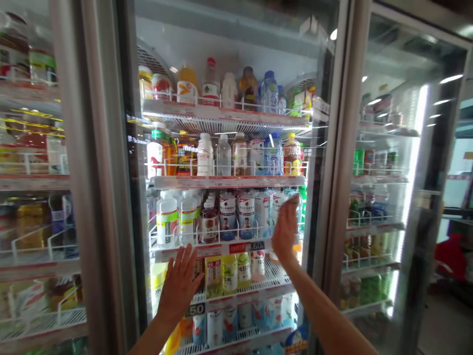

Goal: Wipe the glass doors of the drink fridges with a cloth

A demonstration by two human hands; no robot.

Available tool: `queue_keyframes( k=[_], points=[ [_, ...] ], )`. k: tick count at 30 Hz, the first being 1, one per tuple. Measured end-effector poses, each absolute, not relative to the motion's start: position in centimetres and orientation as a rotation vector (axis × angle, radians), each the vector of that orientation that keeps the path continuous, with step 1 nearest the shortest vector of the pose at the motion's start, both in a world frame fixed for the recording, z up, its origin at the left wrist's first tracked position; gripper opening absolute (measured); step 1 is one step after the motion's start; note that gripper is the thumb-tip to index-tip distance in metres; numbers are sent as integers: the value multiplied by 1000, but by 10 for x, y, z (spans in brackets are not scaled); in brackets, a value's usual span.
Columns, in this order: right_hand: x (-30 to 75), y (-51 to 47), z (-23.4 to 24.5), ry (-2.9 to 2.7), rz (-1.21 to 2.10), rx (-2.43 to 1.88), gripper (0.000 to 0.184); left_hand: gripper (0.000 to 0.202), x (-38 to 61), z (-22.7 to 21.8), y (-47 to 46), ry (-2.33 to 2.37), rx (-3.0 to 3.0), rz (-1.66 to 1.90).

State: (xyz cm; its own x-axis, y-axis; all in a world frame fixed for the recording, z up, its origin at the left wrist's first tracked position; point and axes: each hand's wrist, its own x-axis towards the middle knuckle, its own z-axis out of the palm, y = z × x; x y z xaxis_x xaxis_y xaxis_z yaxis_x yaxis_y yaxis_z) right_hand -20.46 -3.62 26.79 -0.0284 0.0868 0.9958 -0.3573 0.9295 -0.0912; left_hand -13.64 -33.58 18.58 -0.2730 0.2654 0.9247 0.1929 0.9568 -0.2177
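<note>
My left hand (180, 284) is raised with fingers apart in front of a glass-doored drinks fridge, level with a lower shelf of yellow-labelled bottles (229, 273). Higher up, my right hand (286, 229) is upright with fingers stretched, hiding part of the right end of the middle shelf. Neither hand holds anything. I cannot tell whether they touch the glass. Between and above them stand blue-and-white labelled bottles (246, 215), a dark bottle (209, 222) and clear bottles with green-and-white labels (167, 219).
Upper shelves carry an orange drink bottle (187, 85), a blue bottle (269, 92) and several others behind wire rails. A metal door frame (98, 177) is at left, another frame (342, 162) at right. More stocked fridge sections flank both sides. A red object (451, 256) lies far right.
</note>
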Motion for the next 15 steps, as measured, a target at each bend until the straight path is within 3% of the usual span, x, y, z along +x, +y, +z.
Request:
queue_keyframes(
  k=[4, 11, 15],
  points=[
    [-187, -68, 234, -1777, -3, 761, 65, 63, -137, 186, -337, -1854, -368, 63],
    [-214, 16, 278, -1546, 363, 135, 58, 63, -136, 186, -331, -1860, -341, 45],
    [-202, -41, 265, -1672, 215, 493, 66, 62, -134, 187, -327, -1857, -304, 51]
  ],
)
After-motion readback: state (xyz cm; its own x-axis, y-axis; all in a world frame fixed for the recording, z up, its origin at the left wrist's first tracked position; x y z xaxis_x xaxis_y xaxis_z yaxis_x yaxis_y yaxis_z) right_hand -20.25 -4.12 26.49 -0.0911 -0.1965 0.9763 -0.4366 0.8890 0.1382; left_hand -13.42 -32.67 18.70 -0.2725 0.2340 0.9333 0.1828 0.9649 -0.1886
